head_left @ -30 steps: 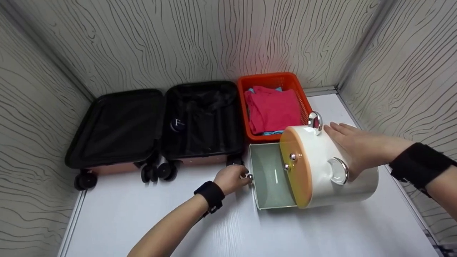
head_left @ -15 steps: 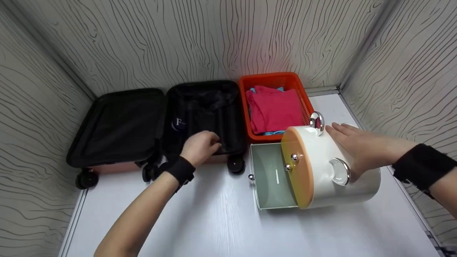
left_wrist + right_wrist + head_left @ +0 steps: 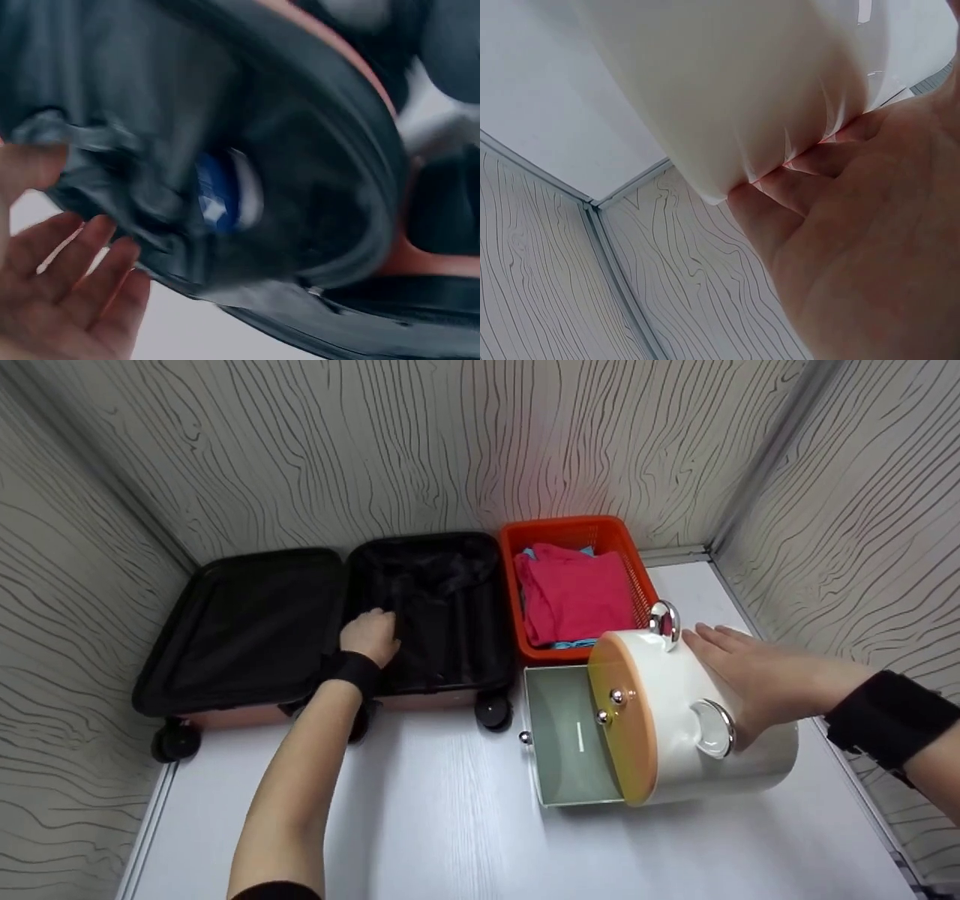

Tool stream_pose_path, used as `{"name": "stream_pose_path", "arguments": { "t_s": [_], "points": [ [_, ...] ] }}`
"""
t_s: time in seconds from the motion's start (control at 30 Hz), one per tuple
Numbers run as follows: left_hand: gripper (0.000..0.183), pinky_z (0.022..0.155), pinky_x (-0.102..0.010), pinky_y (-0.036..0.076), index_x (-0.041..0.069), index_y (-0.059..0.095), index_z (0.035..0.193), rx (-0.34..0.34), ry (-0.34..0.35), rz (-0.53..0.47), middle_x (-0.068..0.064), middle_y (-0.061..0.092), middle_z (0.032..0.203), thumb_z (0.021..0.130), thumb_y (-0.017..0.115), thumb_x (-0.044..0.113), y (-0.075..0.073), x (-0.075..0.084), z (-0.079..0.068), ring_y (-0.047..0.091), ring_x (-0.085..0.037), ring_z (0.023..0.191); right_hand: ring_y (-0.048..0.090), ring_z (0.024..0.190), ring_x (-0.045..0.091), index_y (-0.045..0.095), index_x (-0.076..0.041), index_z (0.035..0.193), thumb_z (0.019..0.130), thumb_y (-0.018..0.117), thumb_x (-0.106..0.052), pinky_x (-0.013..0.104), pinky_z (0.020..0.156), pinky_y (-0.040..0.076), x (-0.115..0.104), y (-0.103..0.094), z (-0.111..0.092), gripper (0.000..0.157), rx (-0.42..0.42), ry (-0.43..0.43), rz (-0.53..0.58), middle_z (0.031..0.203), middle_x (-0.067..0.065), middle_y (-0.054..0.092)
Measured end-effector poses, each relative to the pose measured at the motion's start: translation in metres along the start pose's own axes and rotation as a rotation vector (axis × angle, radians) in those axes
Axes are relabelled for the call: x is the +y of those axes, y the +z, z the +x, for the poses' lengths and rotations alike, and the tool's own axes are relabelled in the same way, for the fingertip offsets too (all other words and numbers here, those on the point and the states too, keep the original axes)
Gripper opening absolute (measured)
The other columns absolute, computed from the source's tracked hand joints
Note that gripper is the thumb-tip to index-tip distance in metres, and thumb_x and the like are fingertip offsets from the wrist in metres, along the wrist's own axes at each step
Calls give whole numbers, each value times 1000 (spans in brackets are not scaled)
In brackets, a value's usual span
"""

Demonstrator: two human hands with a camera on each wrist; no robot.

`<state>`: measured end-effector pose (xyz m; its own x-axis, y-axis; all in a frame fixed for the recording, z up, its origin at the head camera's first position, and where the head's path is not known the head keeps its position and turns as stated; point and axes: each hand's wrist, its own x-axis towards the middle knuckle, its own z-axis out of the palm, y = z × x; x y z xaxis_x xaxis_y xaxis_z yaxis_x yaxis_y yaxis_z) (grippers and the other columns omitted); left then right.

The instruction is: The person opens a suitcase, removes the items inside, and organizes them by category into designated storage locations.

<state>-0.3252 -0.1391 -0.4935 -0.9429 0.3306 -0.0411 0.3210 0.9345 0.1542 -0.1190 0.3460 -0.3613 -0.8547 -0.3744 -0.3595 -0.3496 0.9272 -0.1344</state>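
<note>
My left hand (image 3: 370, 637) is over the right half of an open black-lined suitcase (image 3: 442, 675). In the left wrist view its fingers are parted and hold nothing. A small round dark-blue and white item (image 3: 217, 191), blurred, lies in the lining near that hand; in the head view the hand hides it. My right hand (image 3: 761, 682) rests with extended fingers against the white storage box (image 3: 679, 675), which has a yellow-orange front and chrome fittings. A clear drawer (image 3: 551, 780) with a round silver knob (image 3: 525, 737) is pulled out of the box toward the left.
An orange-red basket (image 3: 517, 619) with folded pink cloth (image 3: 577, 592) and some blue cloth stands behind the drawer. The suitcase's other half (image 3: 247, 630) lies flat to the left. Wood-grain panels (image 3: 420, 442) enclose the white table (image 3: 450, 825).
My left hand has left the drawer knob and moved left and away from me, over the suitcase. The drawer stays pulled out, and my right hand stays on the storage box.
</note>
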Motion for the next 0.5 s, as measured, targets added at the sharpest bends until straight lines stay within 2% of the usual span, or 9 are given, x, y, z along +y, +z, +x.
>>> {"name": "stream_pose_path", "arguments": {
  "t_s": [0.07, 0.2, 0.33, 0.5],
  "points": [
    [47, 97, -50, 51, -8, 61, 131, -28, 0, 38, -25, 64, 122, 93, 75, 15, 5, -8, 8, 62, -41, 114, 32, 140, 59, 24, 10, 155, 50, 97, -55, 69, 103, 40, 1, 0, 0, 144, 3, -4, -3, 156, 35, 32],
    [65, 114, -51, 36, -12, 46, 146, -113, 8, 86, -31, 52, 141, 93, 74, 15, 13, -20, 18, 47, -45, 134, 31, 140, 59, 25, 11, 155, 50, 96, -58, 69, 104, 39, 1, 0, 0, 144, 6, -12, -16, 156, 35, 32],
    [74, 119, -50, 28, -13, 34, 152, -199, 19, 112, -32, 37, 155, 95, 71, 17, 17, -18, 28, 34, -46, 144, 31, 141, 58, 25, 9, 156, 50, 96, -59, 71, 103, 38, 1, 0, -4, 145, 3, 8, -17, 157, 33, 31],
    [74, 121, -51, 24, -12, 23, 156, -280, -24, 157, -34, 21, 162, 100, 61, 16, 25, -20, 37, 23, -46, 149, 28, 143, 57, 23, 8, 158, 54, 96, -56, 69, 109, 33, 0, -3, -5, 143, -2, 13, 0, 160, 32, 28]
  ]
}}
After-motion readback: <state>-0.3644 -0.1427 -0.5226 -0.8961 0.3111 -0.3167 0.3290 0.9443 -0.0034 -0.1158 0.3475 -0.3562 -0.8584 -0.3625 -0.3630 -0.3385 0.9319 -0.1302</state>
